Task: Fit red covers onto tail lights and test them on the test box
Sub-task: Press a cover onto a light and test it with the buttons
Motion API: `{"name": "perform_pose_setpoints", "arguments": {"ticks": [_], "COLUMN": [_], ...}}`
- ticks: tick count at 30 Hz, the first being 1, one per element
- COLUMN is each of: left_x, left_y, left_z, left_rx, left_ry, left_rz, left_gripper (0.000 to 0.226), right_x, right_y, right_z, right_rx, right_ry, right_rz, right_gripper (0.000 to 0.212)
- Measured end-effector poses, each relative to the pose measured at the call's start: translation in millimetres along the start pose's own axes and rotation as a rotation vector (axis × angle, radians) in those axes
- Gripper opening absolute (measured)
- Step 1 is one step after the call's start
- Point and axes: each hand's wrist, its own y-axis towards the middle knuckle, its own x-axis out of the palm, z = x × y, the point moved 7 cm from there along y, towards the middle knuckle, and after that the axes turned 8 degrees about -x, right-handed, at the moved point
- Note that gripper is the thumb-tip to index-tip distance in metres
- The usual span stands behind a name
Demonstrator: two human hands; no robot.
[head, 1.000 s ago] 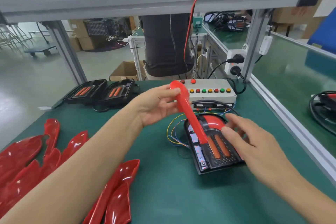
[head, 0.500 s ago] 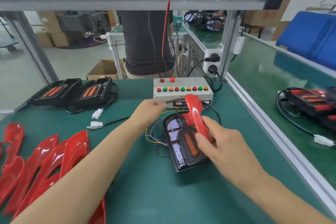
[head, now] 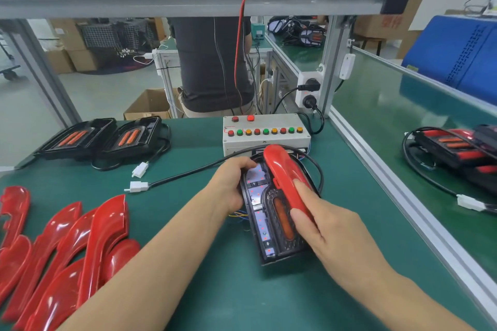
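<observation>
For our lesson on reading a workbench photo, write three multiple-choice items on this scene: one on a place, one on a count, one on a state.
1. Where do the spare red covers lie?
A. left of the person's arms
B. on the test box
C. on the far bench

2. How many black tail lights sit at the bench's far left?
A. one
B. two
C. four

3. The red cover on the tail light is
A. untouched
B. under the right hand
C. on the floor

Key: 1 A, heaped at the lower left; 2 B, two side by side; 3 B, the fingers rest on it.
</observation>
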Motion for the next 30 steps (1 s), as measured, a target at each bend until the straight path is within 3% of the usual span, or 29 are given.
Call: {"name": "perform_pose_setpoints", "arguments": {"ticks": [3,9,15,20,23,27,30], "left_x": [11.2,9.6,5.5,12.8,12.4,7.5,0.1], "left_y": [-4.3,-7.5,-9.3,-14.5,-15.4,-15.5,-16.8], "left_z": [-4.5,-9.1,-14.4,-14.1,-10.3,-6.3,2.2], "left_rx": [0.004,0.045,0.092,0.149,0.254,0.279,0.28], "left_ry": [-0.133,-0.194,-0.21,-0.161,-0.059,-0.136,-0.224], "left_rz": [-0.062,0.013,0.069,-0.06,-0.073,-0.028,-0.011], "left_gripper": [0.032,0.04,0.038,0.035,0.046,0.053,0.065], "right_x": [3.2,13.6,23.5,27.6,25.0,15.0,-2.0], "right_y": [-5.9,-5.7,0.5,-0.5,0.4,-1.4,-19.8], "right_z": [-19.1,-37.2,-36.4,-35.1,-34.6,-28.0,4.6], "right_rx": [-0.12,-0.206,-0.142,-0.107,-0.087,0.037,0.328], "right_ry": [-0.2,-0.493,-0.496,-0.501,-0.53,-0.418,0.057], "right_rz": [-0.063,-0.019,-0.003,0.013,0.035,-0.074,-0.062], "right_gripper": [0.047,0.042,0.054,0.056,0.057,0.055,0.061]}}
